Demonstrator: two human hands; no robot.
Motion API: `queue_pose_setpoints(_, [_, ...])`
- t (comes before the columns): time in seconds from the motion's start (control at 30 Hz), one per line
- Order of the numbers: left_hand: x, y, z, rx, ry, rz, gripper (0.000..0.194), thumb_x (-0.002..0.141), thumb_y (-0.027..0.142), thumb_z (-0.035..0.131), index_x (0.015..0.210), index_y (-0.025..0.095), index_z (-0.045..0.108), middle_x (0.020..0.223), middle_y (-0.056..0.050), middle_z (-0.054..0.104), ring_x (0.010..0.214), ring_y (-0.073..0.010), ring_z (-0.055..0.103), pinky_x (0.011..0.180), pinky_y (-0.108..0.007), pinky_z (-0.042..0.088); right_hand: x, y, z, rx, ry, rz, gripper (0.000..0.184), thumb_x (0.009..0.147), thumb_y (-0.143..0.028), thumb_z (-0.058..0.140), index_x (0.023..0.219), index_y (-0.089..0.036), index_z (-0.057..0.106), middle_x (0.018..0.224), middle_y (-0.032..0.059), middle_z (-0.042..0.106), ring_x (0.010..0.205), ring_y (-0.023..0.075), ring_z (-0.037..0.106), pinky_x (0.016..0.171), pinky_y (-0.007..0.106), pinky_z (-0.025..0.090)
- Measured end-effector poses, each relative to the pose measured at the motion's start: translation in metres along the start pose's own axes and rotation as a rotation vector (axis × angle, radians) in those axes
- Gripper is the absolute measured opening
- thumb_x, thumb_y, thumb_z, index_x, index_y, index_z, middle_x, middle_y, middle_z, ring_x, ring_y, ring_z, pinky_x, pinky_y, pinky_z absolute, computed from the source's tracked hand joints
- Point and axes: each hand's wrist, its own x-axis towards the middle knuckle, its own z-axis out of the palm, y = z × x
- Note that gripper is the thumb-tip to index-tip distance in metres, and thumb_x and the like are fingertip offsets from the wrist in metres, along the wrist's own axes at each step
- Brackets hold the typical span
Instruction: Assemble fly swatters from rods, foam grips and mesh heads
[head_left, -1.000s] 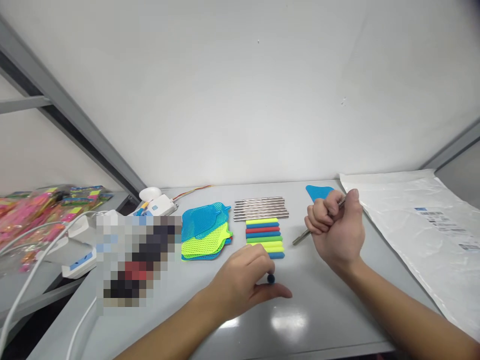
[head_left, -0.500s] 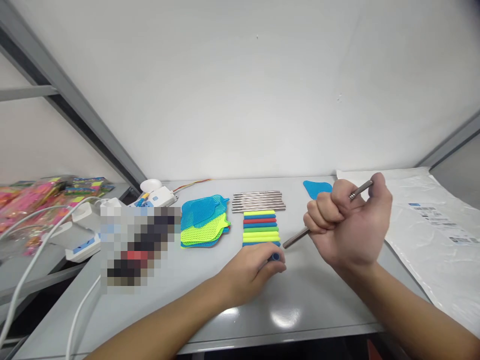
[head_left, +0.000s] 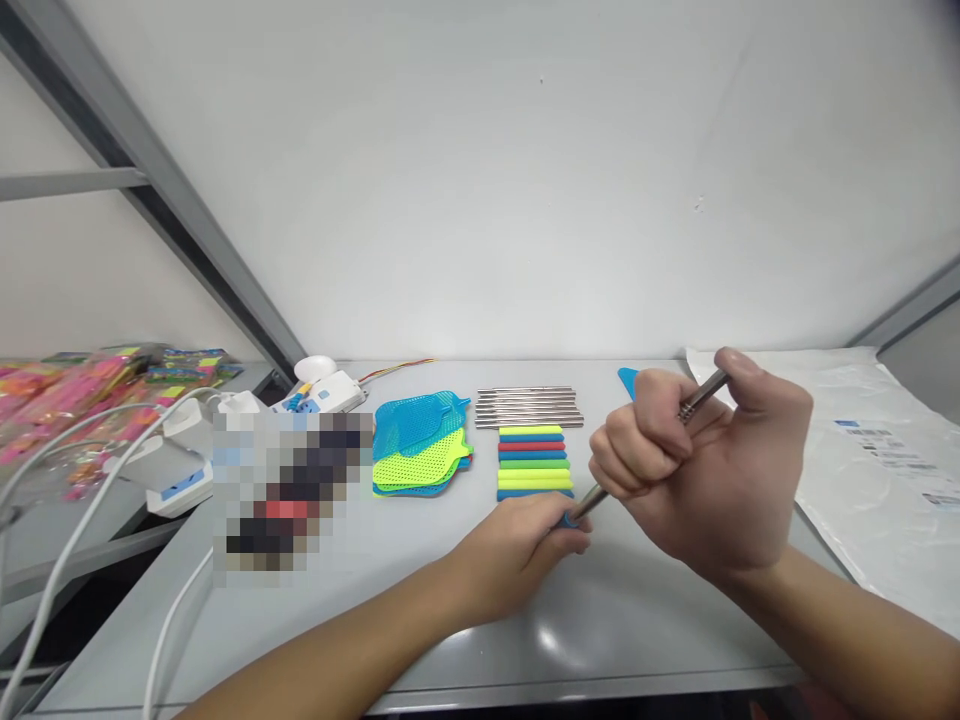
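My left hand [head_left: 504, 560] is closed around a blue handle tube [head_left: 568, 521]; only its open end shows between thumb and fingers. My right hand [head_left: 724, 490], palm up, wraps its fingers round a metal telescopic rod [head_left: 589, 503], with the thumb against the rod's upper end. The rod slants down to the left, and its lower tip meets the mouth of the blue tube; how deep it sits cannot be seen. Beyond my left hand lie a row of coloured handle tubes [head_left: 534, 464] and several metal rods [head_left: 529, 408]. A blue flat piece [head_left: 627, 379] is mostly hidden behind my right hand.
Blue and yellow-green mesh fly swatter heads [head_left: 420, 465] are stacked left of the tubes. Further left are a blurred-out object [head_left: 292, 500], white power strips [head_left: 180, 485] with cables, and bagged colourful goods [head_left: 90, 400]. A white plastic mailer [head_left: 862, 470] covers the right side.
The rod's lower tip, apart from the blue tube before, now meets its opening. My right hand has come closer to my left. The view has shifted slightly.
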Motion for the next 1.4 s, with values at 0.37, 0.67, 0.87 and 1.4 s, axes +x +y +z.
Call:
queue_pose_setpoints(0.37, [0.000, -0.004, 0.000, -0.164, -0.041, -0.056, 0.026, 0.097, 0.019, 0.034, 0.085, 0.017, 0.057, 0.088, -0.002, 0.062, 0.085, -0.0140, 0.057, 0.079, -0.025, 0.043, -0.011, 0.060, -0.017, -0.014, -0.079, 0.109, 0.050, 0.091, -0.057, 0.036, 0.056, -0.022, 0.043, 0.047, -0.0045, 0.030, 0.041, 0.0116, 0.028, 0.038, 0.026, 0.025])
queue_pose_setpoints(0.67, [-0.008, -0.012, 0.006, -0.145, 0.091, -0.040, 0.028, 0.100, 0.033, 0.031, 0.082, 0.019, 0.047, 0.066, 0.003, 0.045, 0.060, -0.0115, 0.039, 0.060, -0.024, 0.034, -0.010, 0.063, -0.011, 0.131, 0.000, -0.030, 0.059, 0.093, -0.066, 0.028, 0.057, -0.021, 0.037, 0.048, -0.0054, 0.026, 0.045, 0.0100, 0.023, 0.048, 0.028, 0.024])
queue_pose_setpoints(0.87, [-0.009, -0.008, 0.007, -0.195, 0.097, -0.041, 0.033, 0.101, 0.038, 0.028, 0.082, 0.019, 0.047, 0.064, 0.003, 0.041, 0.058, -0.0112, 0.038, 0.059, -0.024, 0.033, -0.016, 0.071, -0.009, 0.121, 0.086, -0.085, 0.049, 0.096, -0.056, 0.039, 0.062, -0.020, 0.036, 0.053, -0.0056, 0.028, 0.048, 0.0099, 0.027, 0.051, 0.027, 0.028])
queue_pose_setpoints(1.4, [-0.009, 0.013, 0.003, -0.412, 0.071, -0.218, 0.037, 0.100, 0.041, 0.031, 0.074, 0.019, 0.044, 0.061, 0.004, 0.038, 0.054, -0.0089, 0.033, 0.053, -0.023, 0.027, -0.015, 0.083, -0.005, 0.126, 0.236, 0.011, 0.045, 0.095, -0.057, 0.036, 0.066, -0.023, 0.040, 0.060, -0.0002, 0.047, 0.055, 0.0154, 0.048, 0.035, 0.022, 0.034])
